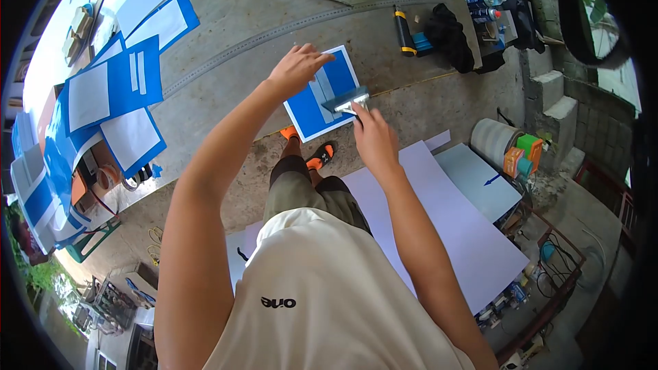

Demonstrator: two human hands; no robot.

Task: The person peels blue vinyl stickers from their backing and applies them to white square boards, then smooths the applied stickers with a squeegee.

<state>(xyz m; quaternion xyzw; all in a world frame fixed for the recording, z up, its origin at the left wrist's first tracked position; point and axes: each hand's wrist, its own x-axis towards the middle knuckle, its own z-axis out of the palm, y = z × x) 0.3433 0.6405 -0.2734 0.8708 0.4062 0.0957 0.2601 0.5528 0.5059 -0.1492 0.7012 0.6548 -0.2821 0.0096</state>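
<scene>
Blue panel (307,115) looks rectangular, white-bordered, and pale-striped around its middle.

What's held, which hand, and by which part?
Right hand: a wide dark-and-silver scraper, held by its silver metal side. Left hand: over a rectangular blue panel with white borders; any grip there can't be told.

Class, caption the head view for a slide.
Right hand holds wide-bladed tool over blue-and-white panel; left hand at its far end.

A white-bordered blue sheet (306,116) lies aslant, a dark-bladed, silvery squeegee (345,100) over its right side
</scene>
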